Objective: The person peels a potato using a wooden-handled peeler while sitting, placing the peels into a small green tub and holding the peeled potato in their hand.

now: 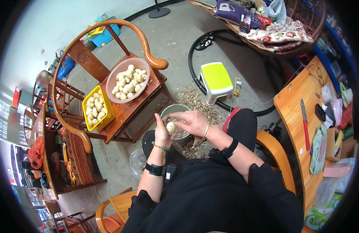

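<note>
In front of my lap, a pale round vegetable-like piece [171,127] is held between my two hands. My left hand [161,133] is upright and curled behind it, closed on its left side. My right hand [194,122] bends over from the right, its fingers and thumb closed around the piece's other side. Just beneath them stands a pale green bucket [175,107], partly hidden by the hands. A translucent pink bowl [111,86] and a yellow basket [105,125], both filled with similar pale, brown-speckled pieces, rest on a wooden armchair [150,87] to the left.
Brown scraps [193,101] litter the floor around the bucket. Ahead is a green-topped white stool [216,76] beside a power strip [237,87] and a black ring-shaped base [191,58]. The wooden table [294,103] at right carries a red-handled knife [305,126]. A plastic bag [137,161] lies by my left leg.
</note>
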The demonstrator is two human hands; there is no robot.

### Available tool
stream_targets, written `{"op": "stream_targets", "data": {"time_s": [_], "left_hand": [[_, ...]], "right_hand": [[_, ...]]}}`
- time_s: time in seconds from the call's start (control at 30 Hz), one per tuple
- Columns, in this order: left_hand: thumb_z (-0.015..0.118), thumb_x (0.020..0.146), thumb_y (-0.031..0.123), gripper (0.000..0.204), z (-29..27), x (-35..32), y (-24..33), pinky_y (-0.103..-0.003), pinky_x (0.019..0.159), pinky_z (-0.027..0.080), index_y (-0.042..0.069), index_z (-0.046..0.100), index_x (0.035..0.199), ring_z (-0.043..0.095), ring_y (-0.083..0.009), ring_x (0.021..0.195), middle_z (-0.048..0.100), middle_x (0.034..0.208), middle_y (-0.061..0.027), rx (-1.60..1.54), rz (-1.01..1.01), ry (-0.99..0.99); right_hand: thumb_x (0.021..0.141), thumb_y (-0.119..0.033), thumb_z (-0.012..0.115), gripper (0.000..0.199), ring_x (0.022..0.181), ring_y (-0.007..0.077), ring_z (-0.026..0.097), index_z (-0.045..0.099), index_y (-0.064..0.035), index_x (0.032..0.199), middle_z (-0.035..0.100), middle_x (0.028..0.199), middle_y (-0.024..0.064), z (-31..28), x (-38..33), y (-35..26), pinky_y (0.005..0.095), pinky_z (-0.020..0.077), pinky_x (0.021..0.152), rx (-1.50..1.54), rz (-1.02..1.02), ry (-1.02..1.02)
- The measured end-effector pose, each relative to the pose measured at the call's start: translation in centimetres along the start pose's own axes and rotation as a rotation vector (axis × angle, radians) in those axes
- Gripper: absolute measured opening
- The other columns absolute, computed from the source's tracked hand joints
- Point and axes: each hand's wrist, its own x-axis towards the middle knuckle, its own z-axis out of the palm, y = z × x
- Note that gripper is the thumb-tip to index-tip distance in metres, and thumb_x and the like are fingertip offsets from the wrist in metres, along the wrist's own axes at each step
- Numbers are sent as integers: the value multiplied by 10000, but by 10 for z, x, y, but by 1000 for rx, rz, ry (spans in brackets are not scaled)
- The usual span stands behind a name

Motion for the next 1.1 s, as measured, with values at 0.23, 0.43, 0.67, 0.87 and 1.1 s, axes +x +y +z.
{"op": "stream_targets", "data": {"time_s": [0.23,0.43,0.67,0.87,1.1], "left_hand": [[185,859,687,810,8,-3,-4,-195,405,337,18,435,1241,477,-79,525,543,784,-30,80,22,5],[173,841,713,823,15,-7,-7,-185,343,226,41,439,1233,397,-59,414,504,615,19,83,62,61],[168,829,725,855,20,-10,-4,-184,342,227,26,416,1254,393,-58,402,520,624,7,86,69,54],[153,839,713,850,21,-10,-5,-179,337,244,20,406,1262,414,-58,409,521,626,6,83,115,34],[156,847,704,837,18,-10,-6,-182,344,258,23,393,1273,425,-72,423,512,623,8,110,107,59]], "right_hand": [[765,-203,633,182,669,281,603,665,-110,918,610,721,106,4,-2,2,367,488,616,-46,-100,-37],[776,-232,619,171,729,284,601,652,-105,885,609,749,102,-10,0,-12,371,483,655,48,-29,-15],[772,-221,626,163,728,286,600,635,-85,863,604,749,117,-3,-5,-3,379,479,648,84,-71,-94],[764,-190,638,146,678,288,604,602,-56,806,602,735,124,-1,-1,11,378,481,616,-8,115,181],[779,-261,636,255,731,306,611,643,-101,977,624,778,140,-3,-7,1,379,485,655,35,-60,1]]}}
